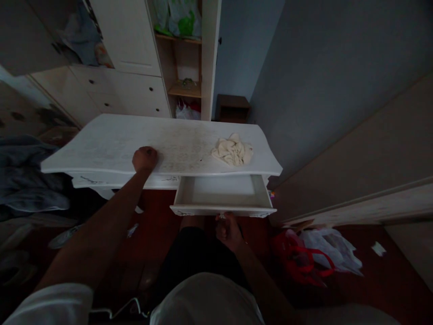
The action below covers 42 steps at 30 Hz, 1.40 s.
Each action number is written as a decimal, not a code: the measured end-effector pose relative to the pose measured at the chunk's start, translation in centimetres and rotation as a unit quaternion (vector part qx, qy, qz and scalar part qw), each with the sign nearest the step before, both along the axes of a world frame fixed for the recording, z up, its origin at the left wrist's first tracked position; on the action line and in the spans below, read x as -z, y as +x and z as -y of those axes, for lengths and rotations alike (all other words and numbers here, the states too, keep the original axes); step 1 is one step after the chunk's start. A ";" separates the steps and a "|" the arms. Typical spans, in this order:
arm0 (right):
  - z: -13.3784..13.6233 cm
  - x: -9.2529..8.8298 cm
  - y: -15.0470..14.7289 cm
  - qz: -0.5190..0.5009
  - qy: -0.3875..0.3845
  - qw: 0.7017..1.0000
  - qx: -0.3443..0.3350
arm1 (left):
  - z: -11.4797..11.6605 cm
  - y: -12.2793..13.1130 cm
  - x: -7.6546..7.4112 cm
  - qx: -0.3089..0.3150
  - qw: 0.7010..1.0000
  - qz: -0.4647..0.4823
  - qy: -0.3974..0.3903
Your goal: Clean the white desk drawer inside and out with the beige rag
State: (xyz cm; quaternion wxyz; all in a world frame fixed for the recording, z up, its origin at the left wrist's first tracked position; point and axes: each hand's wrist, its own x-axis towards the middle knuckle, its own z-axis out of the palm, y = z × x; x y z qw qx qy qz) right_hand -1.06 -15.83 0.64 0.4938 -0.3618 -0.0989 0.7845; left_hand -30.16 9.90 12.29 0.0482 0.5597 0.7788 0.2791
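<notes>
A white dresser top (111, 144) stands in front of me. My left hand (145, 159) rests on its front edge, fingers curled closed, holding nothing I can make out. Below on the right, a white drawer (223, 198) is pulled out and looks empty. My right hand (228, 229) is closed on the drawer's front, at its handle. A crumpled cream cloth (232, 150) lies on the top, above the drawer.
A white wardrobe with open shelves (184, 67) stands behind the dresser. Grey bedding (27, 176) lies at the left. A red bag (297, 262) and white plastic bags (331, 250) sit on the dark red floor at the right, by a wall.
</notes>
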 end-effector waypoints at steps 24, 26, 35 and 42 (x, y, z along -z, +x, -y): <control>3.8 0.6 2.0 0.044 -0.036 0.998 -0.018 | 0.0 0.1 0.0 -0.003 1.000 -0.028 0.002; 4.3 1.0 2.0 0.047 -0.043 0.998 -0.026 | 0.0 0.1 0.1 -0.006 1.000 -0.029 0.008; 6.7 2.5 1.8 0.070 -0.030 0.997 -0.023 | 0.0 0.2 0.1 -0.008 1.000 -0.016 0.016; 7.9 3.0 1.9 0.059 -0.053 0.996 -0.047 | 0.4 0.6 -0.6 -0.010 1.000 -0.029 -0.005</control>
